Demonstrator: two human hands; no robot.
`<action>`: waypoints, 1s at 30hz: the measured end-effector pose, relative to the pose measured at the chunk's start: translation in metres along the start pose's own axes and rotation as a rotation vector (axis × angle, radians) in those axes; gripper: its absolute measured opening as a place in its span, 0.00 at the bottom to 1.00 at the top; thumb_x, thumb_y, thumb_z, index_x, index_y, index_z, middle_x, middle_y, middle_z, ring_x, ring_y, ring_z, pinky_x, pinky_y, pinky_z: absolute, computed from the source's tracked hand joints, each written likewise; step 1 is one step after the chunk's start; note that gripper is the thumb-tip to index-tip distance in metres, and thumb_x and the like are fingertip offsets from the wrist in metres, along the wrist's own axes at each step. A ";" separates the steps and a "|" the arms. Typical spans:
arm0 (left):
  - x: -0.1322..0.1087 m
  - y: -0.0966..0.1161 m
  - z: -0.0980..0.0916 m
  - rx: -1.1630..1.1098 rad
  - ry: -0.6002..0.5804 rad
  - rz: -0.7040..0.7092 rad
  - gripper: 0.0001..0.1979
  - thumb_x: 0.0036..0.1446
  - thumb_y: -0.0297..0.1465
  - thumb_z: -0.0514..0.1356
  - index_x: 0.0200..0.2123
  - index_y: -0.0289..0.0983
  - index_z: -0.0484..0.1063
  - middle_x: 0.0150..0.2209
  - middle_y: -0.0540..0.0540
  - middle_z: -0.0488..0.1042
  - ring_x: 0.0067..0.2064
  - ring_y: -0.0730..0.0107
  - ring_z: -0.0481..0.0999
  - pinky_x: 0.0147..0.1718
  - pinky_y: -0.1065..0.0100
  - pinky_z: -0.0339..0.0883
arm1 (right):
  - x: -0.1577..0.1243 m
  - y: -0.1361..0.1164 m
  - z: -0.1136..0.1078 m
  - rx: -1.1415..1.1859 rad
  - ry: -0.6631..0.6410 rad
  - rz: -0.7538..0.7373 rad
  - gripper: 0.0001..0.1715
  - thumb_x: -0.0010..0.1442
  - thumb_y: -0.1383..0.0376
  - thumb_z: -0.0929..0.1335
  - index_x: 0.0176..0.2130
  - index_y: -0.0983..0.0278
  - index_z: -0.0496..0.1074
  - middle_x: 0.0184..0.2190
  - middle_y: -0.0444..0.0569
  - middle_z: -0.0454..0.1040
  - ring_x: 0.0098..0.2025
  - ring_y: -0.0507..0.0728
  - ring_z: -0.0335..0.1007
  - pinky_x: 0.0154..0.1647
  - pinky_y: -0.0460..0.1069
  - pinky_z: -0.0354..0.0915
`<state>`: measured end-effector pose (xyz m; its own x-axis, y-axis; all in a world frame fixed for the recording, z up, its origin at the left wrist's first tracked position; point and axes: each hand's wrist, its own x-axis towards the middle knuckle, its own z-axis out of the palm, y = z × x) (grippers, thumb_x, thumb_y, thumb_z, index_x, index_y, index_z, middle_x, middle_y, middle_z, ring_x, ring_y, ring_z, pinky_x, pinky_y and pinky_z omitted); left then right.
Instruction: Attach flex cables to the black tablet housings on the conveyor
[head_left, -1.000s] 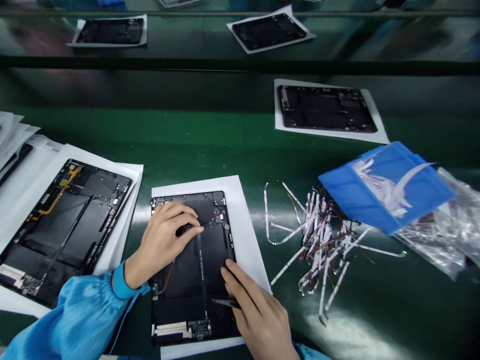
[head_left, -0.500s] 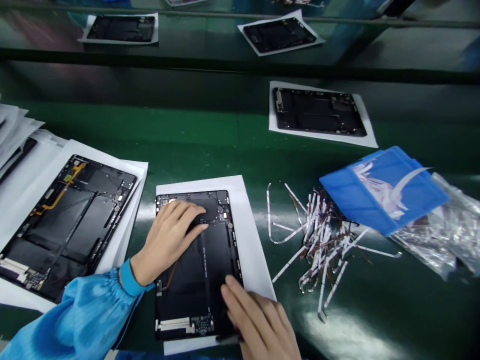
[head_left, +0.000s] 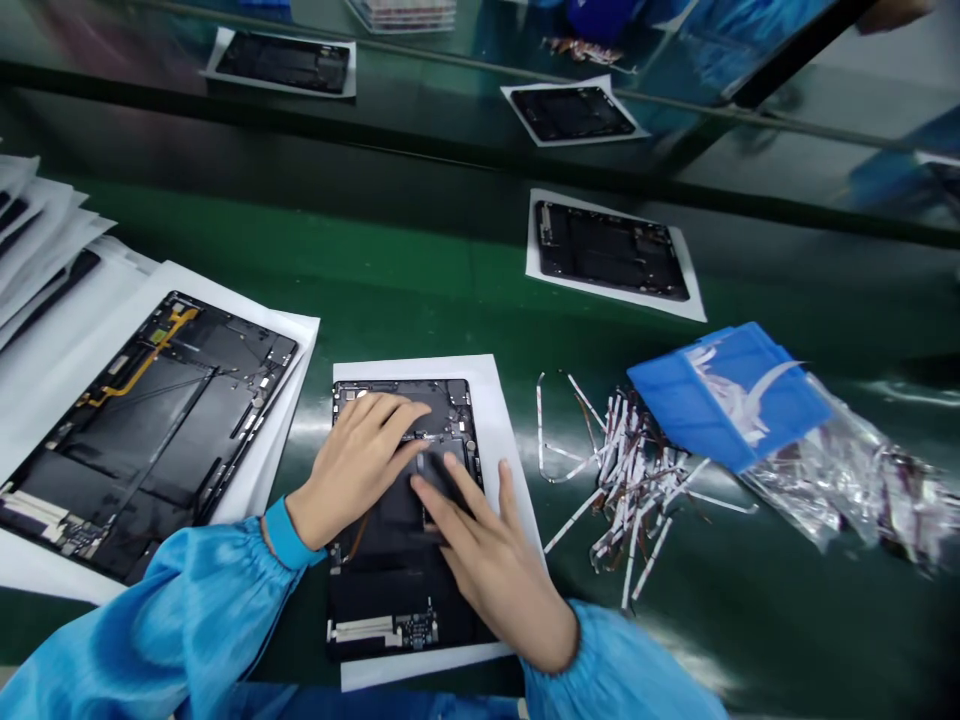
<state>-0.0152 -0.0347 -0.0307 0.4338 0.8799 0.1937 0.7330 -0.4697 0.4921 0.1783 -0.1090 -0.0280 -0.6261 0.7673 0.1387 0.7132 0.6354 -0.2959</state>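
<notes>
A black tablet housing (head_left: 409, 560) lies on white paper (head_left: 495, 400) in front of me, small boards and cables exposed. My left hand (head_left: 367, 455) rests over its upper left part, thumb and fingers apart, fingertips near the middle of the housing. Over the housing's right half, my right hand (head_left: 484, 550) has its fingers spread, the index and middle fingertips beside my left thumb. A thin cable strip runs down the housing's middle, partly hidden under the right hand. Whether anything small lies beneath the fingertips cannot be seen.
Another tablet housing (head_left: 176, 410) with an orange flex cable lies at left beside stacked paper sheets (head_left: 45, 250). To the right are a pile of striped flex strips (head_left: 630, 470), a blue tray (head_left: 697, 400) and clear plastic bags (head_left: 840, 470). A further housing (head_left: 611, 250) lies behind.
My right hand has moved up and left from the housing's lower right edge to its middle, fingers now spread. My left hand stays in about the same place on it. The view has shifted slightly.
</notes>
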 end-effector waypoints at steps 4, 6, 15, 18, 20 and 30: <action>0.003 -0.002 -0.002 -0.076 0.094 -0.038 0.14 0.70 0.28 0.51 0.56 0.38 0.66 0.53 0.43 0.74 0.54 0.61 0.73 0.53 0.58 0.67 | 0.014 0.015 0.007 0.072 -0.012 0.038 0.31 0.67 0.77 0.57 0.67 0.68 0.56 0.64 0.49 0.67 0.75 0.59 0.32 0.72 0.73 0.33; -0.004 0.001 -0.005 -0.097 0.155 -0.055 0.15 0.71 0.27 0.48 0.57 0.38 0.65 0.56 0.43 0.73 0.58 0.64 0.70 0.57 0.59 0.64 | 0.016 0.019 0.009 0.084 -0.012 0.050 0.34 0.66 0.78 0.56 0.69 0.66 0.52 0.65 0.50 0.66 0.75 0.60 0.32 0.71 0.75 0.36; -0.110 0.052 -0.029 0.186 -0.140 0.359 0.17 0.70 0.36 0.52 0.58 0.39 0.71 0.61 0.50 0.71 0.64 0.57 0.64 0.62 0.55 0.52 | 0.018 0.018 0.010 0.140 -0.016 0.060 0.36 0.65 0.79 0.56 0.69 0.66 0.54 0.64 0.49 0.67 0.73 0.63 0.41 0.70 0.76 0.40; -0.117 0.054 -0.030 0.331 -0.303 0.449 0.28 0.68 0.48 0.52 0.64 0.40 0.64 0.67 0.53 0.63 0.66 0.52 0.62 0.61 0.54 0.52 | 0.018 0.018 0.009 0.155 -0.006 0.064 0.37 0.62 0.81 0.57 0.68 0.66 0.55 0.64 0.49 0.67 0.73 0.63 0.43 0.70 0.75 0.42; -0.116 0.054 -0.028 0.394 -0.336 0.456 0.33 0.66 0.53 0.51 0.66 0.40 0.62 0.67 0.52 0.61 0.66 0.50 0.61 0.60 0.52 0.53 | 0.019 0.018 0.008 0.164 0.005 0.066 0.38 0.61 0.81 0.58 0.68 0.66 0.55 0.63 0.50 0.68 0.73 0.63 0.44 0.70 0.75 0.43; -0.126 0.076 -0.020 0.590 -0.338 0.454 0.52 0.50 0.67 0.53 0.64 0.33 0.65 0.68 0.41 0.60 0.68 0.49 0.57 0.59 0.52 0.58 | 0.019 0.019 0.008 0.222 0.080 0.035 0.35 0.62 0.81 0.58 0.66 0.70 0.57 0.62 0.51 0.70 0.71 0.66 0.48 0.69 0.76 0.44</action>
<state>-0.0249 -0.1801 -0.0006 0.8205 0.5698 -0.0464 0.5618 -0.8187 -0.1189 0.1771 -0.0833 -0.0385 -0.5686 0.7987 0.1968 0.6420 0.5805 -0.5009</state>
